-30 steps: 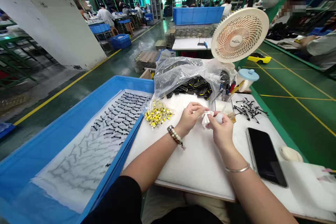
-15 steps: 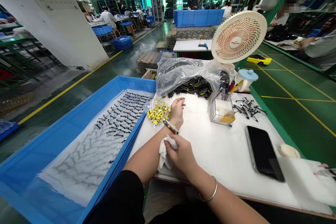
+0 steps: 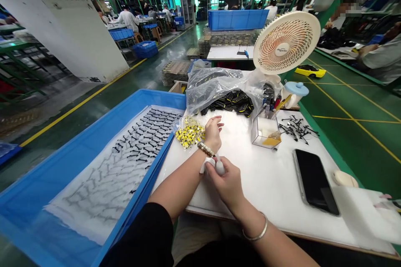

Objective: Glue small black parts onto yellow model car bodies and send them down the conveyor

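My right hand (image 3: pixel 227 181) pinches a crumpled white tissue (image 3: pixel 206 164) against my left wrist, just below a beaded bracelet (image 3: pixel 206 149). My left hand (image 3: pixel 213 133) is raised over the white tabletop, its fingers loosely bent and apart with nothing in them. Beside it lies a clear bag of small yellow-and-black parts (image 3: pixel 189 133). Farther back, black parts with yellow marks (image 3: pixel 232 103) spill from a large clear plastic bag (image 3: pixel 216 81). A metal bangle (image 3: pixel 257 233) circles my right wrist.
Left of the table stands a blue bin (image 3: pixel 40 179) with rows of black parts on white sheets. On the right are a phone (image 3: pixel 315 181), loose black parts (image 3: pixel 299 128), a clear box (image 3: pixel 265 133) and a lidded cup (image 3: pixel 294 91). A fan (image 3: pixel 286 44) rises behind.
My right hand has moved with the tissue up along my left forearm, closer to the bracelet. The tissue is more bunched in the fingers. My left hand has barely shifted.
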### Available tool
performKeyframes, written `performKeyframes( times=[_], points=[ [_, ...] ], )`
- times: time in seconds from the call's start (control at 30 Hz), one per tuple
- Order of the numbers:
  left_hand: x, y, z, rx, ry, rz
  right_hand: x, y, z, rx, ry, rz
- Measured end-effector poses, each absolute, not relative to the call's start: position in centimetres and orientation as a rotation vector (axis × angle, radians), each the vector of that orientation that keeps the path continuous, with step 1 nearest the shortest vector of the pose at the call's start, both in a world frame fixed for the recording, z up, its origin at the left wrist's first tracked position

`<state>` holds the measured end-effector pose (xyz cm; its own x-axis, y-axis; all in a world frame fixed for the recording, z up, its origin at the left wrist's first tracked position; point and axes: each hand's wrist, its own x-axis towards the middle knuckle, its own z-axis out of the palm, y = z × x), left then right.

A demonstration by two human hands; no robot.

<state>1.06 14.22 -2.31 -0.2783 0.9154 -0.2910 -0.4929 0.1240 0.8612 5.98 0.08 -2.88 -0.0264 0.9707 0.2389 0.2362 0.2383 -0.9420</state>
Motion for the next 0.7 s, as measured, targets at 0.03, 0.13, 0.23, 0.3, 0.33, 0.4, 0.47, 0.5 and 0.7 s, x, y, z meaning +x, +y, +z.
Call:
performKeyframes(
  times=[0.03,0.13,0.23,0.3,0.33,0.4,0.47,0.5,0.7],
  points=[
    [1.1,14.3,-2.4,0.499,1.171,1.484,5.4,0.1,-3.0,-1.185,-1.499,0.913],
    [0.9,14.5,-2.7,0.485,1.174,1.496,5.0,-0.2,-3.1,-1.103,-1.603,1.039],
    [0.6,14.9,-2.8,0.470,1.159,1.509,7.1,-0.5,-2.5,-0.988,-1.687,1.209],
    [0.2,15.2,-2.8,0.475,1.137,1.530,9.4,0.0,-1.7,-1.009,-1.617,1.217],
    [-0.1,15.4,-2.8,0.482,1.125,1.545,10.6,0.6,-1.3,-1.045,-1.555,1.187],
    [-0.7,15.8,-2.6,0.502,1.099,1.574,12.5,2.7,-0.7,-1.112,-1.434,1.101],
    [-1.4,16.1,-2.3,0.539,1.072,1.595,13.5,5.4,-0.4,-1.143,-1.370,1.020],
    [-1.7,16.3,-2.1,0.562,1.061,1.600,13.8,6.9,-0.4,-1.151,-1.359,0.980],
    [-3.1,17.1,-2.0,0.725,1.064,1.666,14.1,11.5,-1.7,-1.224,-1.348,0.654]
  ],
)
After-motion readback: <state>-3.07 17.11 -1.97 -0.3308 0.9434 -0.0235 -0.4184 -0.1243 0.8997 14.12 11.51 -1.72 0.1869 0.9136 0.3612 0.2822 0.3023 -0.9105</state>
